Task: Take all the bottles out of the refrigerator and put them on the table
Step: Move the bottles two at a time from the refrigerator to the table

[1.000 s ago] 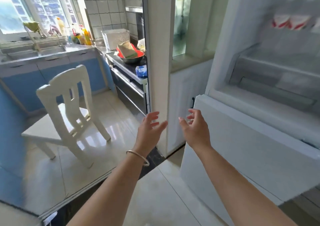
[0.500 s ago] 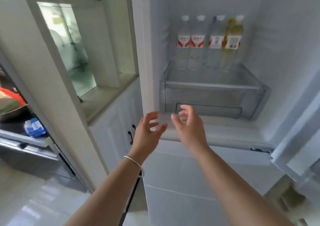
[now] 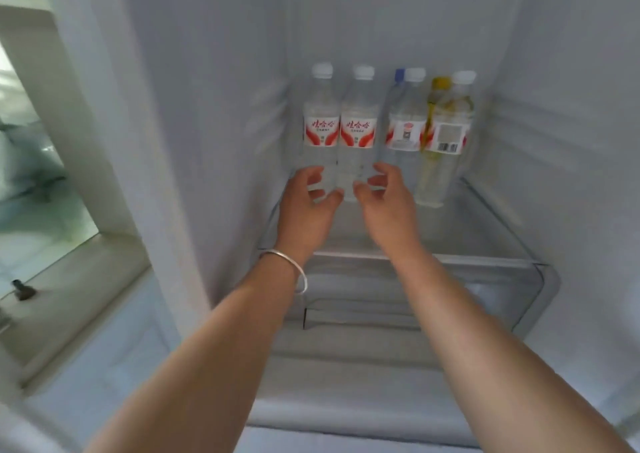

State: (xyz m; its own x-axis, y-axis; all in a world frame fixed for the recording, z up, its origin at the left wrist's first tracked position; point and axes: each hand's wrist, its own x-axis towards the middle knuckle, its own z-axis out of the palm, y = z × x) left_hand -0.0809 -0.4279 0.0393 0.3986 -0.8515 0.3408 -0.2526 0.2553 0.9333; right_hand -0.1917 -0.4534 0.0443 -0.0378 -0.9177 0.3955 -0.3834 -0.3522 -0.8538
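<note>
Clear bottles (image 3: 358, 130) stand upright in a row at the back of the fridge shelf (image 3: 485, 224). Left hand (image 3: 308, 203) and right hand (image 3: 384, 199) reach in side by side, both open and empty, likely to take one each.

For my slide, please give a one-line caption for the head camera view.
Both hands, left hand and right hand, reach open toward water bottles standing in the refrigerator.

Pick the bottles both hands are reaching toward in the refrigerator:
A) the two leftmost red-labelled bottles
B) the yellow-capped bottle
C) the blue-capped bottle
A: the left hand and right hand, both open, are at the bases of the two leftmost red-labelled bottles.
</note>
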